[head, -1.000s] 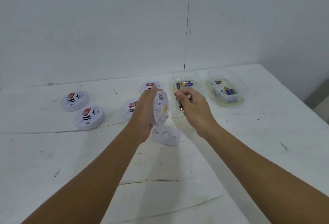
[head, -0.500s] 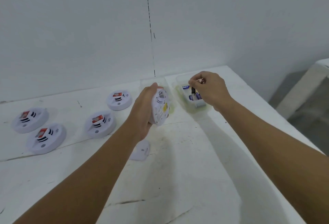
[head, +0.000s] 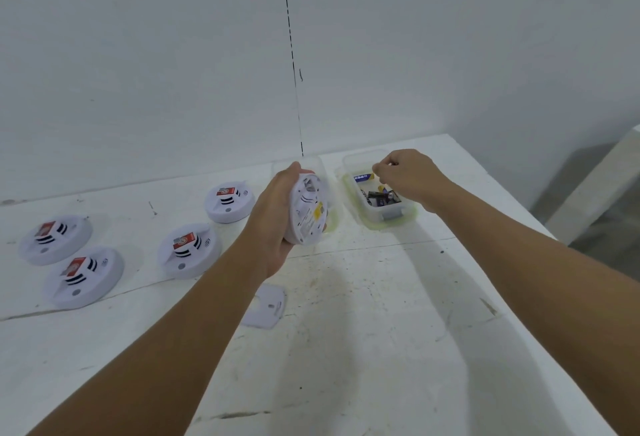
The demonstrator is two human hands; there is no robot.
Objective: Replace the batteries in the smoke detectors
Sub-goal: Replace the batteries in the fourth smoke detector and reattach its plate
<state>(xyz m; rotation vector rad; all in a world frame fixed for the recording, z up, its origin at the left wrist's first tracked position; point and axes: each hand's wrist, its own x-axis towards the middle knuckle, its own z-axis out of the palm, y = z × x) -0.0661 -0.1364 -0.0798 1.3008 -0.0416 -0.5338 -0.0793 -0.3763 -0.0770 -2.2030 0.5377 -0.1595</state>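
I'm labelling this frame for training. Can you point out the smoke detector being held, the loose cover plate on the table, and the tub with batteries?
held smoke detector (head: 309,213): head view, on its open back face.
cover plate (head: 266,306): head view, on its flat middle.
battery tub (head: 391,217): head view, on its near wall.

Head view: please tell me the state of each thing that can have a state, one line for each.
Held smoke detector: gripped in left hand, back side showing.
Four smoke detectors: lying on table, face up.
Cover plate: loose, flat on table.
Right container: open, batteries inside.
Right hand: fingers curled above right container; held item cannot be seen.
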